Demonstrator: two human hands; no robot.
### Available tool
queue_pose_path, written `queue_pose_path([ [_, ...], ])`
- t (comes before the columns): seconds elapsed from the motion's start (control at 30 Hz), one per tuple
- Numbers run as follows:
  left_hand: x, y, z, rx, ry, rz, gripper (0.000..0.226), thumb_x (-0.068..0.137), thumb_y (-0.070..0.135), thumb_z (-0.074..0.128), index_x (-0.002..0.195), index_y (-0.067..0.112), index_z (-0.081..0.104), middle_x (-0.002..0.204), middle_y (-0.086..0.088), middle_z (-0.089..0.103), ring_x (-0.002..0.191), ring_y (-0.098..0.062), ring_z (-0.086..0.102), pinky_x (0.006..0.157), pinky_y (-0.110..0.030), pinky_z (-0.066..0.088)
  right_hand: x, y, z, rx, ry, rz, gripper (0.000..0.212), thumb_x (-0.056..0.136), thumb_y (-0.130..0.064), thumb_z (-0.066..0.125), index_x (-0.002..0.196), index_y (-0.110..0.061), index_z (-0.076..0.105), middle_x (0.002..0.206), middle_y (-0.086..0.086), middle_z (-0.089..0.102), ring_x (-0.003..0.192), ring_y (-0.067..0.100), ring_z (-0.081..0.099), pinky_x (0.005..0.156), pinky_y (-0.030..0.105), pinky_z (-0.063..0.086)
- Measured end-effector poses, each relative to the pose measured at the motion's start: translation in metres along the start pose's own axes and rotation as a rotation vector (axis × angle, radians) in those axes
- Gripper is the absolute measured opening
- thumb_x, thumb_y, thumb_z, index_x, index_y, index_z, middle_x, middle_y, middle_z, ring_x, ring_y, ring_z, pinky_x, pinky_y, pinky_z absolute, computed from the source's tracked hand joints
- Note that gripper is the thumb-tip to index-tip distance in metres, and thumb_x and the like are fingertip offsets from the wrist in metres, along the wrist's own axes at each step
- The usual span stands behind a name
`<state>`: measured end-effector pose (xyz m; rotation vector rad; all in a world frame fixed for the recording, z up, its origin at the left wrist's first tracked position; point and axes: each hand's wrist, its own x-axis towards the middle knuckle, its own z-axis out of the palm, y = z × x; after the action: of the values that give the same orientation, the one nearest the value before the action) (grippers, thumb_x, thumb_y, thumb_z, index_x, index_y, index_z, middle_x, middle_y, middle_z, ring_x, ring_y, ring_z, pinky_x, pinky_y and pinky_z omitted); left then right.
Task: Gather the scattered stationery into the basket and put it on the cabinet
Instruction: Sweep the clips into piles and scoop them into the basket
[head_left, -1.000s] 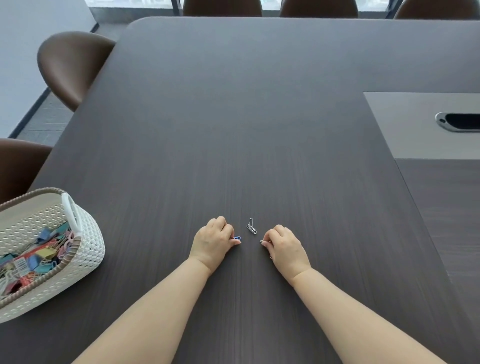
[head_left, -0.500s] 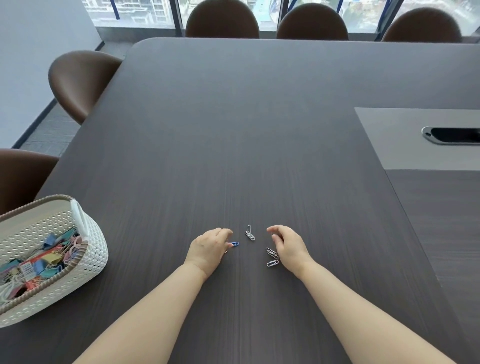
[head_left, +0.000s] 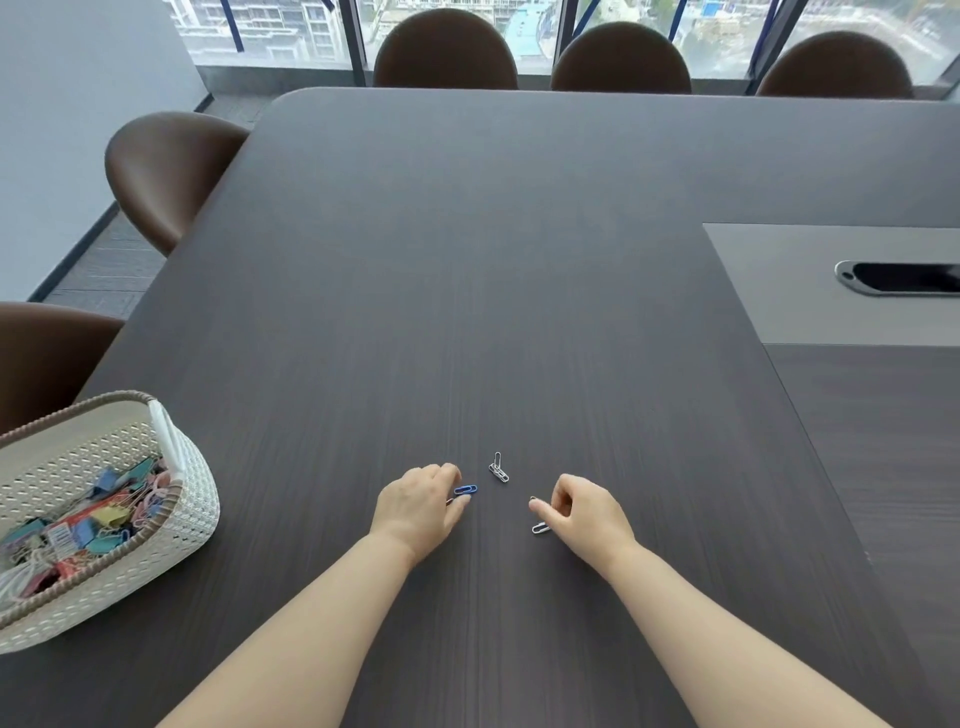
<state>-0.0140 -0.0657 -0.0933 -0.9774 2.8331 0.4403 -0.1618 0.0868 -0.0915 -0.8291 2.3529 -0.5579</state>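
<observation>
Looking down at the dark surface (head_left: 519, 260), we see both hands resting low in the middle, near each other.

The left hand (head_left: 415, 512) has its fingers (head_left: 447, 474) curled. One blue paper clip (head_left: 465, 489) lies flat between forefinger tip and thumb tip, touching them. We cannot tell whether it is pinched or only pressed.

The right hand (head_left: 589, 512) is curled too, forefinger bent down to meet the thumb. A tiny dark speck sits at those tips, too small for us to name, so we cannot tell if anything is held. One silver paper clip (head_left: 540, 528) lies on the surface just beside the thumb, at the hand's left edge.

Between the hands and a little farther away sits a small cluster of silver clips (head_left: 499, 472), two or perhaps three, one propped upright, apart from all fingers.

One white woven basket (head_left: 192, 512) stands well apart at the left edge, holding a heap of coloured binder clips (head_left: 104, 514) beyond our counting. We count five brown chairs (head_left: 447, 49): three at the far end, two on the left.
</observation>
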Motion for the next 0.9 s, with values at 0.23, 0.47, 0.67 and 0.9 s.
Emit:
queue_pose_path([
  [0.23, 0.006, 0.010, 0.002, -0.035, -0.065, -0.055, 0.026, 0.094, 0.039, 0.046, 0.114, 0.024, 0.055, 0.109, 0.002, 0.054, 0.104, -0.017, 0.053, 0.077, -0.028, 0.042, 0.000, -0.004, 0.004, -0.077, -0.009, 0.005, 0.002, 0.087, -0.030, 0.060, 0.087, -0.028, 0.060, 0.085, -0.010, 0.051, 0.082, 0.011, 0.049, 0.076, 0.025, 0.040],
  [0.47, 0.009, 0.015, 0.005, -0.059, -0.152, -0.104, 0.023, 0.097, 0.034, 0.040, 0.104, 0.015, 0.050, 0.109, -0.001, 0.050, 0.097, -0.021, 0.055, 0.076, -0.032, 0.041, 0.005, -0.013, 0.002, -0.159, -0.123, 0.039, 0.010, 0.092, -0.025, 0.051, 0.083, -0.024, 0.047, 0.105, -0.003, 0.057, 0.099, 0.021, 0.055, 0.080, 0.031, 0.042],
  [0.67, -0.002, 0.009, 0.005, -0.162, -0.082, -0.079, 0.018, 0.099, 0.030, 0.034, 0.096, 0.013, 0.042, 0.094, 0.005, 0.037, 0.072, -0.023, 0.043, 0.067, -0.030, 0.034, -0.001, -0.010, 0.006, -0.027, -0.119, -0.022, 0.011, 0.096, -0.020, 0.040, 0.085, -0.019, 0.038, 0.092, -0.004, 0.046, 0.081, 0.019, 0.046, 0.072, 0.031, 0.037],
  [0.9, -0.014, 0.001, 0.005, -0.308, -0.099, -0.067, 0.034, 0.096, 0.012, 0.035, 0.127, 0.022, 0.044, 0.117, 0.005, 0.059, 0.100, -0.022, 0.060, 0.088, -0.033, 0.045, -0.009, -0.005, 0.004, 0.319, -0.139, -0.017, 0.025, 0.095, -0.007, 0.037, 0.101, -0.029, 0.048, 0.077, -0.003, 0.051, 0.075, 0.012, 0.049, 0.065, 0.015, 0.038],
])
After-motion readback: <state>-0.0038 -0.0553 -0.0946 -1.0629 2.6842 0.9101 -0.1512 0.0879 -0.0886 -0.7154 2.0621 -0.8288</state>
